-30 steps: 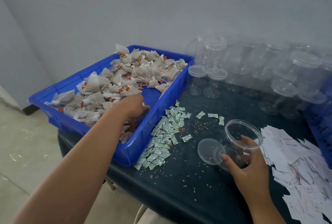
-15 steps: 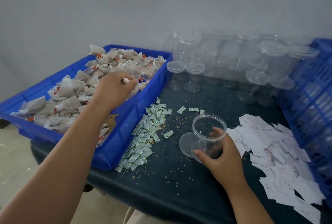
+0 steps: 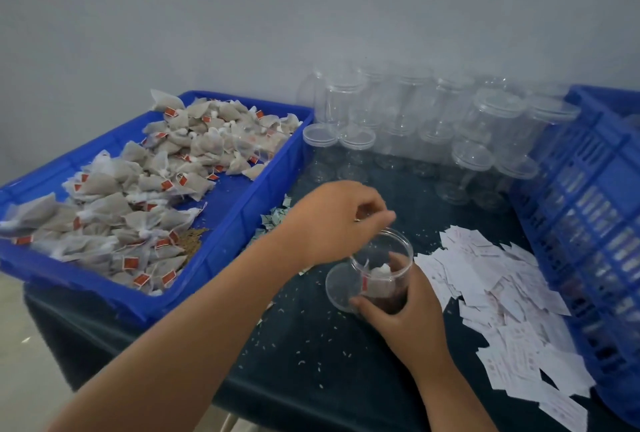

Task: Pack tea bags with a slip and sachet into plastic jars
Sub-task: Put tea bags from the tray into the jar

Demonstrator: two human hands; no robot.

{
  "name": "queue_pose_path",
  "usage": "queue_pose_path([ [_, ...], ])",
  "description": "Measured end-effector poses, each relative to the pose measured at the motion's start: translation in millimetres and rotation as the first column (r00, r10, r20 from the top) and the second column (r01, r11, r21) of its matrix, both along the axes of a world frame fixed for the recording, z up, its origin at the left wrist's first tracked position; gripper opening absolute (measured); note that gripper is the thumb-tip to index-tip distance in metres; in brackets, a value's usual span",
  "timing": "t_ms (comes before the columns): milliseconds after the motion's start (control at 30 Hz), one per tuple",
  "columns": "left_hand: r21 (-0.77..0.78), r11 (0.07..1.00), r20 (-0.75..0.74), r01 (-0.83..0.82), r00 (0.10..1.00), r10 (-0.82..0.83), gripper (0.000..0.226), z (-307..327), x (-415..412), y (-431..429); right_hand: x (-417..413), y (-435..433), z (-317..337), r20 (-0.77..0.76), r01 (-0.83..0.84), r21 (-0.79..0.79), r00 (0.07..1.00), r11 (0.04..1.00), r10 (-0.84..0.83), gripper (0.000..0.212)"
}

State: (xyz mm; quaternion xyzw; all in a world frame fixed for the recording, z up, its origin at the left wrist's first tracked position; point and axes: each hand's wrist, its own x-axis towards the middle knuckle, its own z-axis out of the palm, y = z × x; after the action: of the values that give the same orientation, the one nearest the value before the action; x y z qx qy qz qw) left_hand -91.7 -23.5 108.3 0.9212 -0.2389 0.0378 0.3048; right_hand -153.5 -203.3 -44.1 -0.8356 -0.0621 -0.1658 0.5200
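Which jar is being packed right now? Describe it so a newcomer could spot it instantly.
Start at the front of the dark table, in the gap between the blue tray and the pile of white paper slips. There the right hand grips one clear jar, with a loose lid lying flat beside it. Unlike the lidded jars at the back, it is open and already holds a tea bag.

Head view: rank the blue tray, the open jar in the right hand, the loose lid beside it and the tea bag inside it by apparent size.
1. blue tray
2. open jar
3. lid, partly hidden, about as wide as the jar's mouth
4. tea bag
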Motion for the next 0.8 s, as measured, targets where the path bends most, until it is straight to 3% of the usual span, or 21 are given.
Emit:
queue_pose_path([
  [67,-0.074,0.988,0.015,-0.135,0.991,0.136,0.017,13,21,24,0,-1,-2,-0.017,-0.004,0.016,1.0,1.0,0.004,0.086],
  [133,-0.054,0.949,0.017,-0.31,0.95,0.312,0.013,26,56,59,0,-2,-3,-0.031,-0.01,0.015,0.999,1.0,0.01,0.092],
  [167,0.003,0.918,-0.007,-0.397,0.918,0.397,0.018,31,75,78,0,-3,-4,-0.039,-0.012,0.017,0.999,1.0,0.013,0.091],
  [233,0.274,0.827,-0.071,-0.491,0.847,0.526,0.038,30,112,114,1,-3,-6,-0.054,-0.016,0.022,0.998,1.0,0.017,0.087],
  [300,0.591,0.703,-0.106,-0.396,0.825,0.555,0.048,14,138,137,-1,-2,-8,-0.071,-0.026,0.016,0.997,1.0,0.027,0.087],
  [367,0.69,0.682,-0.183,-0.24,0.855,0.485,0.058,-9,157,148,0,-1,-10,-0.078,-0.042,0.0,0.996,0.999,0.041,0.089],
  [433,0.566,0.806,-0.289,-0.175,0.873,0.393,0.063,-31,170,153,1,-1,-11,-0.08,-0.054,0.001,0.995,0.999,0.053,0.092],
  [500,0.255,0.933,-0.46,-0.252,0.818,0.346,0.056,-52,176,153,4,-1,-11,-0.082,-0.078,0.004,0.994,0.997,0.078,0.092],
  [567,0.017,0.917,-0.648,-0.399,0.694,0.314,0.053,-71,183,151,8,-1,-10,-0.071,-0.118,-0.005,0.991,0.993,0.117,0.093],
  [600,-0.024,0.893,-0.701,-0.45,0.644,0.306,0.048,-78,186,149,10,-2,-10,-0.066,-0.133,-0.008,0.989,0.991,0.133,0.093],
  [667,-0.017,0.858,-0.685,-0.513,0.631,0.364,0.033,-86,195,146,12,-2,-11,-0.052,-0.131,-0.013,0.99,0.991,0.13,0.095],
  [800,0.246,0.878,-0.483,-0.41,0.734,0.477,0.03,-82,197,149,12,-2,-13,-0.038,-0.09,0.004,0.995,0.996,0.09,0.093],
])
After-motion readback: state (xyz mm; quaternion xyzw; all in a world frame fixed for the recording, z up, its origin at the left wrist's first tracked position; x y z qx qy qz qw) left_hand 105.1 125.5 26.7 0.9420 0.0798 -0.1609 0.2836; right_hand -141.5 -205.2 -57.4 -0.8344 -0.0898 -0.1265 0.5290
